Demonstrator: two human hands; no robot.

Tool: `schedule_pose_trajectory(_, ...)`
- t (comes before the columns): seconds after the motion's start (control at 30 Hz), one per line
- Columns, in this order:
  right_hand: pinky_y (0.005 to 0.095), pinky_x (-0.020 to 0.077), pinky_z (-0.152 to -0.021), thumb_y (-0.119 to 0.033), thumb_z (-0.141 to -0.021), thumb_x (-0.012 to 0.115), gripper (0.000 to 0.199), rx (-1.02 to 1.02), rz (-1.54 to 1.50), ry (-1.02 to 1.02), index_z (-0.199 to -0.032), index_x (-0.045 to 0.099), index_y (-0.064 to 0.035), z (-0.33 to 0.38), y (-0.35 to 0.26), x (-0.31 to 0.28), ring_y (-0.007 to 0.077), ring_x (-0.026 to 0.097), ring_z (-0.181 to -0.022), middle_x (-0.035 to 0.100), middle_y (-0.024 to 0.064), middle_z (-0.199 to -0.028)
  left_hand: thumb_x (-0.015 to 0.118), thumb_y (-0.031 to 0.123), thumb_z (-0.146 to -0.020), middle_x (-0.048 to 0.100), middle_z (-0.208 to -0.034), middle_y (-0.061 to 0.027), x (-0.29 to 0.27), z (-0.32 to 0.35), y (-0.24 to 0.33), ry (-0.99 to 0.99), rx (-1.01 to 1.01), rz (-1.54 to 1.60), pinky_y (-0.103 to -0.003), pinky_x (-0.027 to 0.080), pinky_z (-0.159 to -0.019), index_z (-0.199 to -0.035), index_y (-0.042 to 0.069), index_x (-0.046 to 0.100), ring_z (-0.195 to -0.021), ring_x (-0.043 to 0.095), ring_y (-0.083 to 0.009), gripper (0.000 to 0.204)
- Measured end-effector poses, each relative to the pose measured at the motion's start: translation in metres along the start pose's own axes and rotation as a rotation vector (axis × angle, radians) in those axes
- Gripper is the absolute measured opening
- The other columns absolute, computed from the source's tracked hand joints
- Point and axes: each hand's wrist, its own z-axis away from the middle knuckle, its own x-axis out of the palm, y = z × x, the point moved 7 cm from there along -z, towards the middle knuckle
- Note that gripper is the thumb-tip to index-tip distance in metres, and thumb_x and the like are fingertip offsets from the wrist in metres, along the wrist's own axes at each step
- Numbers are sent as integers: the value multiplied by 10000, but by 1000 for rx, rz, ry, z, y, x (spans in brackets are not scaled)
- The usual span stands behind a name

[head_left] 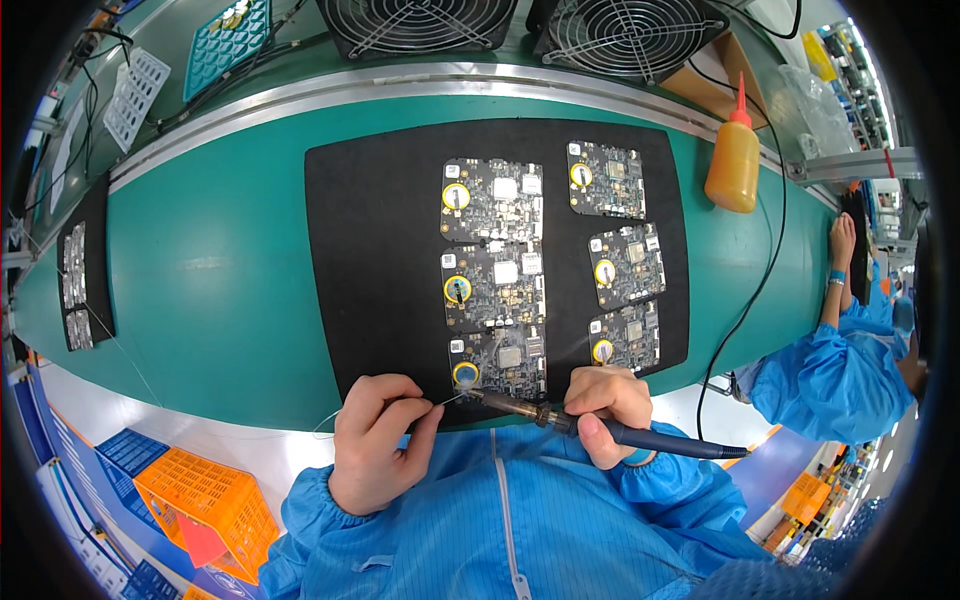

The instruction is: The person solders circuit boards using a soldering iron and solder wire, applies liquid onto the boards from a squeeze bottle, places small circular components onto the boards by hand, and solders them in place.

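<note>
My right hand (610, 408) is closed round the handle of a soldering iron (650, 440), whose tip points left. That tip meets the lower left corner of a dark circuit board (510, 362), just below its round coin cell (466, 373). Between thumb and forefinger, my left hand (385, 435) pinches a thin solder wire (452, 399) that reaches to the iron's tip. Faint smoke seems to hang over this board. Two more boards (500, 285) lie above it in the same column. On the right stand several boards in a second column (627, 265), the lowest partly behind my right hand.
A black mat (375, 260) lies under the boards on the green table (210, 280). An orange bottle (735, 165) with a red nozzle stands beside a black cable (765, 290). Two fans (630, 35) line the back. At far right a co-worker's arm (838, 270) rests on the table.
</note>
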Motion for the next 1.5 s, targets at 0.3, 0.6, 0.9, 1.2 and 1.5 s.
schedule_pose_trajectory(0.3,310,384,-399,-65,-800,576,120,3,0,1,-768,521,37,-2,-1,0,213,505,-453,527,110,-589,761,-54,-619,578,-858,-94,7,-5,6,-77,93,-79,-309,467,-582,-741,2,634,-733,570,-220,184)
schedule_pose_trajectory(0.6,302,337,-419,-113,-836,576,170,42,-135,234,-842,533,51,19,-1,-13,171,447,-467,529,108,-617,634,-146,-673,497,-1074,-143,-13,14,-12,11,-159,-19,-287,475,-662,-887,9,592,-797,549,-229,267)
schedule_pose_trajectory(0.9,302,357,-386,-70,-812,588,124,-26,-62,85,-821,543,45,11,-3,10,200,483,-444,533,120,-602,713,-83,-684,544,-922,-92,-10,17,-2,47,-32,-142,-262,482,-626,-786,-4,626,-810,554,-206,155)
schedule_pose_trajectory(1.2,307,364,-379,-47,-801,584,95,-45,4,60,-805,536,35,9,-3,13,201,483,-435,533,117,-597,714,-86,-686,542,-922,-89,-5,14,-3,40,-33,-129,-260,480,-621,-803,-4,632,-804,558,-204,165)
schedule_pose_trajectory(1.5,307,372,-381,-35,-798,573,86,-43,46,13,-828,521,27,8,-4,15,207,488,-439,539,123,-619,746,-63,-666,563,-891,-91,1,8,-2,56,-30,-88,-278,467,-597,-812,-5,642,-747,565,-205,188)
